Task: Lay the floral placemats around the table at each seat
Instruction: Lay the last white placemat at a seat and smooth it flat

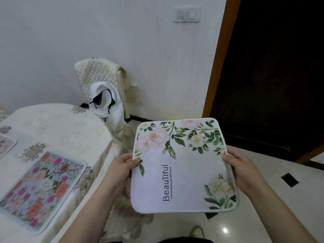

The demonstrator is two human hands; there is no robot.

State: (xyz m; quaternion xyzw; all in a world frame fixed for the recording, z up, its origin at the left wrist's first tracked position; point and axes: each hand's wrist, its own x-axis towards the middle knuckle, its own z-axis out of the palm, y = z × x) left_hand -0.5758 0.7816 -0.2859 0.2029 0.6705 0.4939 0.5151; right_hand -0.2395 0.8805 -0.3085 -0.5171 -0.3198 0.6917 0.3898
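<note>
I hold a white floral placemat, printed with green leaves, pale flowers and the word "Beautiful", in the air to the right of the table. My left hand pinches its left edge and my right hand grips its right edge. A second placemat, blue with pink and orange flowers, lies flat on the table near its front right corner. The corner of a third, pinkish placemat shows at the far left edge.
The table carries a cream embroidered cloth that hangs over its right side. A quilted cream chair with a white bag on it stands at the table's far end by the wall. A dark doorway opens on the right above glossy tiled floor.
</note>
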